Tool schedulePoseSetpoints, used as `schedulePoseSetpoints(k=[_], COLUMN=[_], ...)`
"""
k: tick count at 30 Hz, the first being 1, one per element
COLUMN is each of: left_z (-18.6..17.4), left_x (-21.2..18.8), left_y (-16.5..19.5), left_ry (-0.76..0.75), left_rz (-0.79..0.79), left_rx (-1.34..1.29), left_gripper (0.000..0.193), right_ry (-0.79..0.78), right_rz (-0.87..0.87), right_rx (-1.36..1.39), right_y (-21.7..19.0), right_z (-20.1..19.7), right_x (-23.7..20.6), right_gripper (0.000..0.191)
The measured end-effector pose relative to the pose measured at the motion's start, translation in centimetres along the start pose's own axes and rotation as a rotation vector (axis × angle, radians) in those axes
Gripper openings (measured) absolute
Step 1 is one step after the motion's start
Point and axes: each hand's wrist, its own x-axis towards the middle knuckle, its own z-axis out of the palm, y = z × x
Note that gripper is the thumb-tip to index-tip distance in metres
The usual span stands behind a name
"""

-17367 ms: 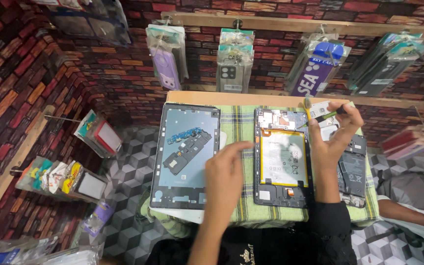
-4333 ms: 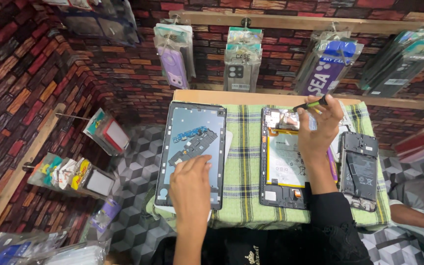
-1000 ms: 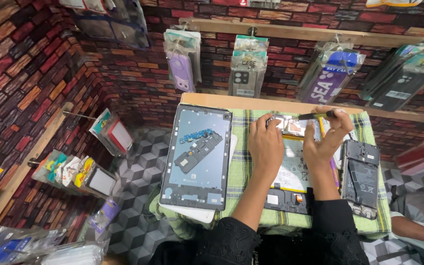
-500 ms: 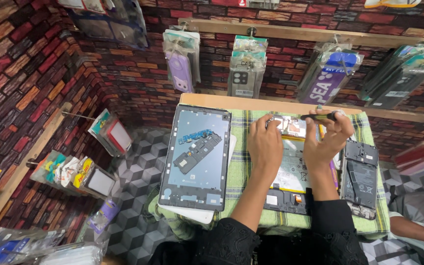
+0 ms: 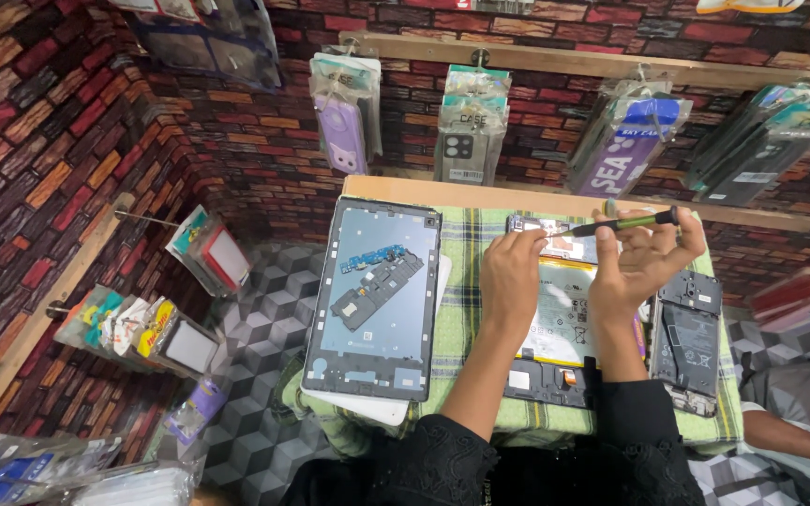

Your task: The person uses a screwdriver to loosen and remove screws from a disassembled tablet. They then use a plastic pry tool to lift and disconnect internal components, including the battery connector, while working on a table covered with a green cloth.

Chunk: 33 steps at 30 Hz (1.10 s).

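An opened tablet [image 5: 555, 323] with its white battery showing lies on a green plaid cloth [image 5: 466, 281]. My left hand [image 5: 510, 272] rests on the tablet's upper left part, fingertips touching the top edge. My right hand [image 5: 644, 258] hovers over the tablet's upper right and holds a green and black screwdriver [image 5: 625, 223], lying almost level with its tip pointing left toward my left fingers. The tablet's detached back cover [image 5: 377, 298] lies face up to the left, with small black parts on it.
An opened phone [image 5: 688, 342] lies at the right edge of the cloth. Packaged phone cases [image 5: 466, 136] hang on the brick-pattern wall behind the small table. More packets hang on the left wall [image 5: 157, 328]. Another person's arm [image 5: 799, 440] shows at bottom right.
Over the last second both hands stayed on the tablet's top edge; the screwdriver tilted slightly. Earlier, my left hand was on the back cover at the left and has since moved over to the tablet.
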Motion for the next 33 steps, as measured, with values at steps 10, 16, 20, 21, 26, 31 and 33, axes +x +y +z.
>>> schedulePoseSetpoints(k=[10,16,20,21,26,31,33], left_z=[-1.1,-0.9,-0.8,-0.9,-1.4,-2.8,-3.9], left_x=[0.0,0.0,0.3,0.3,0.6,0.3,-0.1], left_y=[0.8,0.4,0.5,0.5,1.0,2.3,3.0], left_ry=[0.031,0.025,0.001,0.002,0.026,0.099,0.114], left_rz=[-0.001,-0.003,-0.054,-0.07,-0.127,-0.119,-0.057], left_rx=[-0.03,0.001,-0.002,-0.019,-0.102,-0.149,-0.13], left_gripper=[0.015,0.015,0.016,0.018,0.031,0.03,0.026], right_ry=[0.013,-0.017,-0.038,-0.046,-0.049,-0.045,-0.055], right_rz=[-0.107,-0.148,-0.187,-0.2,-0.188,-0.185,-0.2], right_rx=[-0.325,-0.387,-0.42,-0.445,-0.446,-0.451,-0.433], right_y=[0.5,0.7,0.7,0.7,0.8,0.7,0.7], right_z=[-0.8,-0.7,-0.5,-0.5,-0.5,-0.6,-0.5], right_x=[0.1,0.2,0.4,0.4,0.4,0.4,0.5], right_gripper=[0.06,0.06,0.059,0.06,0.058,0.057,0.058])
